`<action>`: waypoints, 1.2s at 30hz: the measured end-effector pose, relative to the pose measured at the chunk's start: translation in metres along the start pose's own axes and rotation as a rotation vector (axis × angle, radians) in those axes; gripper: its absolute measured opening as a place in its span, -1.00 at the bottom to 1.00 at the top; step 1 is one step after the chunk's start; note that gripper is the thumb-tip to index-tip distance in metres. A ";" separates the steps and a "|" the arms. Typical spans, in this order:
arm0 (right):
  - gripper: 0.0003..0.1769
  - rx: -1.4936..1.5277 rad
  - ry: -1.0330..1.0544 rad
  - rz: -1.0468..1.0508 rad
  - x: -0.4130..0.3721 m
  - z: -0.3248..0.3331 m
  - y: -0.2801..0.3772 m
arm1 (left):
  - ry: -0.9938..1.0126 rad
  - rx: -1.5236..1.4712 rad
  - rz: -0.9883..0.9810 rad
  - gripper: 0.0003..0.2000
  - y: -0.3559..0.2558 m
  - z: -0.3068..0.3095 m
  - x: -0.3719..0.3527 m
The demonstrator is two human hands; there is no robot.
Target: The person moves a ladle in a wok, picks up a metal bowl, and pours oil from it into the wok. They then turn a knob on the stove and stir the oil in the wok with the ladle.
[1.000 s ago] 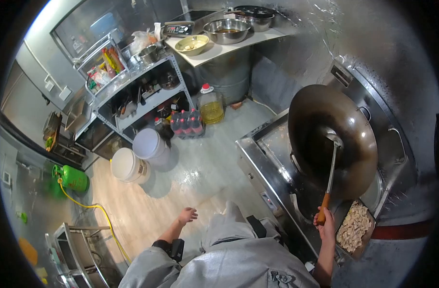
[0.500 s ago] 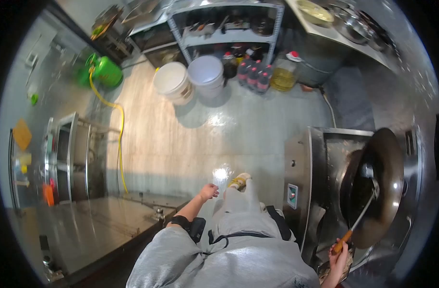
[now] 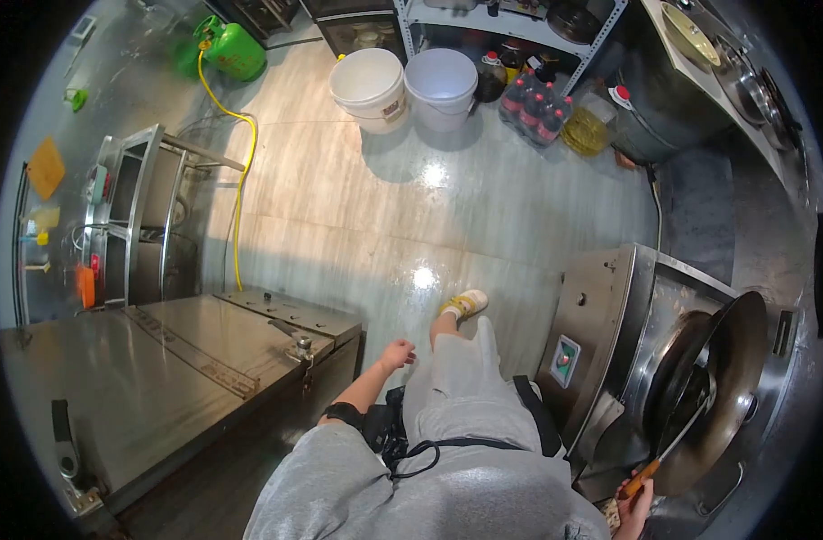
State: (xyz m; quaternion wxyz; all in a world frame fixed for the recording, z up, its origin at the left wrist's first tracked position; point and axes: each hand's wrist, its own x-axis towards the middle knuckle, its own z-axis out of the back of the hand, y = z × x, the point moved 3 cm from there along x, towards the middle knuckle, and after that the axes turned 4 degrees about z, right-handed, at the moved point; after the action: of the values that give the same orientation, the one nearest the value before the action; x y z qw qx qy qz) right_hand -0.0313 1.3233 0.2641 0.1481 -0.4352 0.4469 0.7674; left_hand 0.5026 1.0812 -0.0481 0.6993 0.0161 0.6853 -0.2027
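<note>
My right hand (image 3: 636, 506), at the lower right, is closed around the wooden handle of a long metal ladle (image 3: 684, 435). The ladle's bowl end reaches into a large dark wok (image 3: 742, 382), which stands tilted on its side over the stove (image 3: 600, 310); what lies inside the wok is too dark to make out. My left hand (image 3: 397, 355) hangs in front of my body above the floor, holding nothing, its fingers loosely bent and a little apart.
To the left stands a steel-topped unit (image 3: 204, 360) with a valve and a metal rack behind it. A yellow hose (image 3: 243, 193) runs from a green gas cylinder (image 3: 234, 49). Ahead are two white buckets (image 3: 368, 90), bottled drinks (image 3: 535, 110) and an oil jug (image 3: 589, 126).
My view has shifted, so the buckets and shelf sit higher and farther right. My shoe appears farther forward. The ladle stays in my right hand, its end still in the wok.
</note>
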 end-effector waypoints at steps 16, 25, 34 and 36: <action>-0.51 0.362 -0.048 0.240 -0.023 0.002 -0.044 | 0.103 0.222 -0.170 -0.79 -0.152 0.005 0.007; -0.66 0.637 -0.225 0.481 -0.067 0.022 -0.095 | 0.178 0.675 -0.261 -0.71 -0.267 -0.058 -0.018; -0.73 0.681 -0.379 0.483 -0.078 0.013 -0.158 | 0.294 0.922 -0.328 -0.70 -0.338 -0.165 -0.026; -0.74 0.708 -0.390 0.477 -0.077 0.008 -0.165 | 0.322 0.994 -0.357 -0.70 -0.347 -0.188 -0.029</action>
State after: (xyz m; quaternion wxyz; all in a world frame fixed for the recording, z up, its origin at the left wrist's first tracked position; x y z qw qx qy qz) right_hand 0.1103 1.4337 0.2355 0.1884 -0.0906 0.7324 0.6480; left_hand 0.2180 0.8270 0.0575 0.4484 0.2586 0.5975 -0.6124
